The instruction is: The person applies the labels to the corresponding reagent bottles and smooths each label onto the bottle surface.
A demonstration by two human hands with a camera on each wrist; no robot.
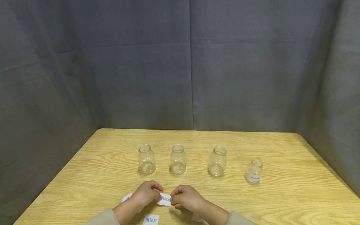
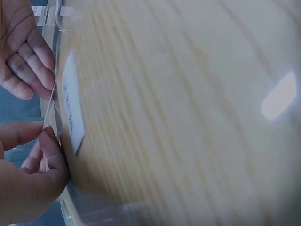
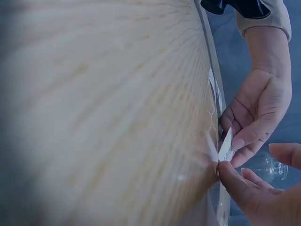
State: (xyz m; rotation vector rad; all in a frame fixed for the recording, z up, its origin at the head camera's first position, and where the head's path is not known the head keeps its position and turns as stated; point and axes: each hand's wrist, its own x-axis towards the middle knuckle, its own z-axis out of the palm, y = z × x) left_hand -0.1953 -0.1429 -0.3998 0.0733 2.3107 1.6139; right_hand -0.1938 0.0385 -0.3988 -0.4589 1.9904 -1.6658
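A small white paper label with dark handwriting is held between both hands above the near part of the table. My left hand pinches its left end between thumb and finger; in the left wrist view the label shows nearly edge-on. At the other end my right hand has its fingertips on the label, fingers bent around that edge. The right wrist view shows the label tilted, with a fingertip of the right hand at its lower corner.
Three clear glass jars stand upright in a row beyond the hands. To their right is a smaller jar bearing a handwritten label. More paper labels lie on the wooden table around my forearms. Grey curtains enclose the table.
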